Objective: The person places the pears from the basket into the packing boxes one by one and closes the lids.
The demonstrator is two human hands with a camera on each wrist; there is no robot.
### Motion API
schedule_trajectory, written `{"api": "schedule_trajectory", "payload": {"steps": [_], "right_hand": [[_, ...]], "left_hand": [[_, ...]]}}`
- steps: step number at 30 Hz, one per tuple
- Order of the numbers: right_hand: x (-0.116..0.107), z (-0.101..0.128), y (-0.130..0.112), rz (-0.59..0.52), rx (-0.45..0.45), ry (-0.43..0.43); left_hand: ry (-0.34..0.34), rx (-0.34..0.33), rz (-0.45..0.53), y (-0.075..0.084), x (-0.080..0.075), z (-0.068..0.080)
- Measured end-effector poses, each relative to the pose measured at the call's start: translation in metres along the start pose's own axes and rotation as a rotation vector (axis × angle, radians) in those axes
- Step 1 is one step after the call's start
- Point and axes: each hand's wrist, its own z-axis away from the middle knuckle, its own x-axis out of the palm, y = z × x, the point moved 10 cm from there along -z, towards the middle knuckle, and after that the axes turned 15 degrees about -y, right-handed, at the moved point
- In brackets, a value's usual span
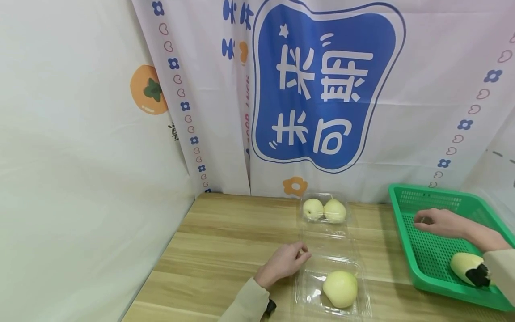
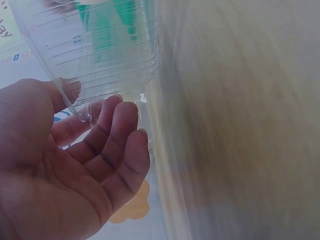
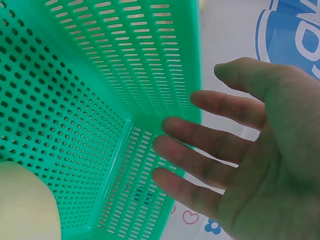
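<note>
Left hand [image 1: 283,263]: fingers pinch the clear plastic clamshell box [image 1: 331,286] (one pale pear [image 1: 340,289] inside). Right hand [image 1: 440,222]: fingers spread, empty, over the green perforated plastic basket [image 1: 426,255].

A wooden table [image 1: 225,241] is running from near to far, meeting a white printed curtain [image 1: 422,89] that is hanging behind it. A blue panel [image 1: 326,85] with white characters is filling the curtain's middle. An orange persimmon print [image 1: 148,90] is showing at far left, and an orange flower print [image 1: 294,186] is sitting low down. Two pale pears [image 1: 324,210] are lying side by side at the table's far edge.
</note>
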Motion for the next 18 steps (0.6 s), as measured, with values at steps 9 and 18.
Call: {"api": "schedule_trajectory", "payload": {"steps": [9,18], "right_hand": [[0.007,-0.001,0.016,-0.019,0.016,-0.057],[0.01,0.003,0.03,-0.048,0.053,-0.107]], "left_hand": [[-0.006,0.0,0.005,0.001,-0.002,-0.002],[0.01,0.007,-0.01,0.001,-0.007,-0.003]]}}
